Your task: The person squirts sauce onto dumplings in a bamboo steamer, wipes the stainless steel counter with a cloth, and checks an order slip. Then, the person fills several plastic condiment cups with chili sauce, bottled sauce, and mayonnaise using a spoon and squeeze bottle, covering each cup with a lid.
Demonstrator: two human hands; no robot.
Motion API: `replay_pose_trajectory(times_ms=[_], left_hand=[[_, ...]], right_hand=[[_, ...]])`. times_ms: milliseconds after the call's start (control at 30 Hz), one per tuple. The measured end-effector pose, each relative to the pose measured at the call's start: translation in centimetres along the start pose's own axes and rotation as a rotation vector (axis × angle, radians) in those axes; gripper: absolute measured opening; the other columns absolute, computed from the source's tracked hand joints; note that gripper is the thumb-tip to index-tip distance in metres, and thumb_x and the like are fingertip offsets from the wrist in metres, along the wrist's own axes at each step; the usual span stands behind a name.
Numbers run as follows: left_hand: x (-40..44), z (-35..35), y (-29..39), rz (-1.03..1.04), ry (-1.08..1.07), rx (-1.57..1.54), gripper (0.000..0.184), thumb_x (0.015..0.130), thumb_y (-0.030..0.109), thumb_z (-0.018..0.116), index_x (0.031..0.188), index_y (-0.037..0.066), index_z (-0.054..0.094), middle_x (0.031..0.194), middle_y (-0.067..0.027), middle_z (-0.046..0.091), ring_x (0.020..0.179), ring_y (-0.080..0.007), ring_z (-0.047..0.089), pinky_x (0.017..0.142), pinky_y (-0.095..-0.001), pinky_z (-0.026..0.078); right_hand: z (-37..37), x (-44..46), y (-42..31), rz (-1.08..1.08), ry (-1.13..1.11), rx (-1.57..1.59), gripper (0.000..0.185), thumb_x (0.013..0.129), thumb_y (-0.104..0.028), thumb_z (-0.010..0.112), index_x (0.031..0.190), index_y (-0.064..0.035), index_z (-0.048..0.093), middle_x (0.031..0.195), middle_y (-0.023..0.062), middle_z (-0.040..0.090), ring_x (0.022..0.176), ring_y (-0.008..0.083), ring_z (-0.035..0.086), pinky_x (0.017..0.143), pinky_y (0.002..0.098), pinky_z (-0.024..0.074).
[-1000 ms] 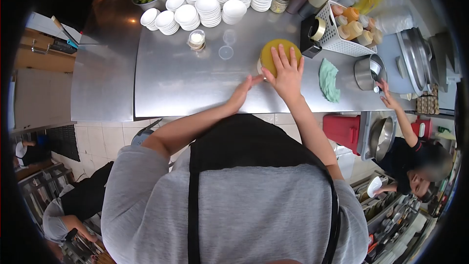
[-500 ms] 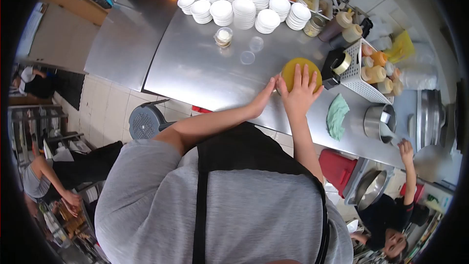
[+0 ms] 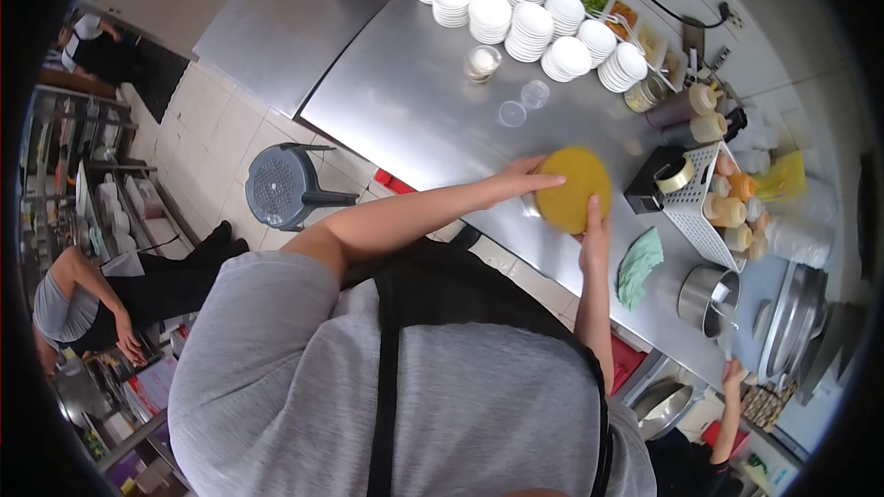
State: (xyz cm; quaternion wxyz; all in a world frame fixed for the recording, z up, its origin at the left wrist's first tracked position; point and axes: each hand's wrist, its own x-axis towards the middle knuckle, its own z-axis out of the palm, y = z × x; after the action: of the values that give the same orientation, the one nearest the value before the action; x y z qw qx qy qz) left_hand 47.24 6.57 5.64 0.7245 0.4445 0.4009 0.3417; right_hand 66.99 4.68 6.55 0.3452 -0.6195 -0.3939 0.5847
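A round, yellow-topped tub [image 3: 575, 189] is between my hands over the front edge of the steel table; its yellow top looks like a lid. A sliver of pale side shows at its left, and what is inside is hidden. My left hand [image 3: 523, 182] grips the left rim with its thumb on the yellow top. On the near right side, my right hand [image 3: 594, 235] holds the edge, thumb up along the rim and other fingers mostly hidden beneath. Beyond the tub lie two clear plastic lids [image 3: 512, 113] and a small clear cup [image 3: 482, 63] with pale contents.
Stacks of white bowls [image 3: 530, 28] stand at the back. To the right are a tape dispenser [image 3: 649, 189], a white basket [image 3: 700, 212] of sauce bottles, a green cloth [image 3: 640, 267] and a steel pot [image 3: 704, 297]. A grey stool [image 3: 276, 186] stands left; co-workers are on both sides.
My right hand has gone from lying spread on the yellow top to gripping its near right edge. My left hand has moved onto the rim, thumb on top. The view has turned.
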Motion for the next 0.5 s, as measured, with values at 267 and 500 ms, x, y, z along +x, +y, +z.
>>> replay_pose_trajectory(times_ms=[267,500], left_hand=[[-14.7,-7.1,-3.3,-0.259,0.387,0.042,0.086,0.07,0.057,0.058,0.136,0.01,0.026,0.132,-0.0208,0.03,0.124,-0.0326,0.028,0.1,-0.0433,0.026],[-26.5,-14.5,-3.0,0.083,0.553,-0.508,0.077,0.073,0.036,0.059,0.136,0.017,0.018,0.133,-0.0101,0.03,0.124,-0.0275,0.028,0.089,-0.0503,0.036]], right_hand=[[12.9,-3.5,0.4,-0.232,-0.298,-0.256,0.052,0.089,-0.041,0.042,0.117,0.0031,0.042,0.106,0.0162,0.054,0.1,0.023,0.051,0.086,0.0308,0.0384],[27.3,-5.4,0.2,-0.242,-0.586,-0.371,0.05,0.089,-0.037,0.044,0.119,0.0022,0.042,0.105,0.0173,0.056,0.098,0.0239,0.053,0.084,0.0312,0.0403]])
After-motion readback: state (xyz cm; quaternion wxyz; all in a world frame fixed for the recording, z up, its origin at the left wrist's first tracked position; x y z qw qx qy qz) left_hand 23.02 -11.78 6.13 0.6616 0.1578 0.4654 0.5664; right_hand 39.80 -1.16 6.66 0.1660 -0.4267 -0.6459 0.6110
